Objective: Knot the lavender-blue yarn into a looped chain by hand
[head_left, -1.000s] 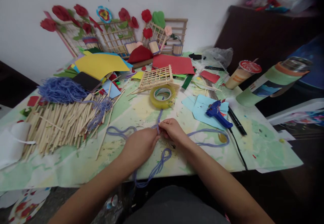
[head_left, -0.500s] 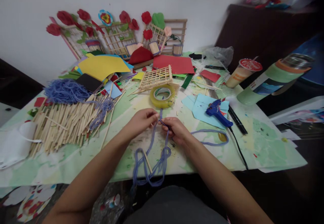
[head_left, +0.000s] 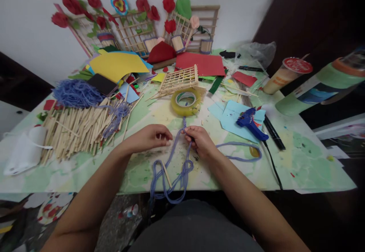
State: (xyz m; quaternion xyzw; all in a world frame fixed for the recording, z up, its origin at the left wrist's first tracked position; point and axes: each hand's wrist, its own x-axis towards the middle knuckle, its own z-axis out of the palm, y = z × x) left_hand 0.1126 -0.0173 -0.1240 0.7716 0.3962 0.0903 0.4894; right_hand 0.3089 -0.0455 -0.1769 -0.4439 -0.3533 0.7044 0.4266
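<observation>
Blue-purple yarn (head_left: 172, 151) runs down from a roll of yellowish tape (head_left: 186, 110), and its upper part near the roll looks twisted or braided. My right hand (head_left: 200, 140) pinches the yarn just below that part. To the left of the strands, my left hand (head_left: 151, 137) is held with fingers loosely curled, a gap between thumb and fingers, and nothing in it. Loose yarn loops lie below the hands and hang over the table's front edge, with a thin wooden stick (head_left: 166, 174) among them. Another yarn loop (head_left: 239, 145) extends right from behind my right hand.
Wooden sticks (head_left: 76, 130) and a yarn heap (head_left: 78, 93) lie left. A blue glue gun (head_left: 251, 124) rests on light-blue paper at right, near a drink cup (head_left: 288, 75) and green bottle (head_left: 319, 88). Behind the tape are a small stick lattice (head_left: 178, 80) and coloured paper.
My left hand has let go of the yarn and moved left, its fingers opening. My right hand still pinches the yarn below the tape roll. The camera view has shifted slightly.
</observation>
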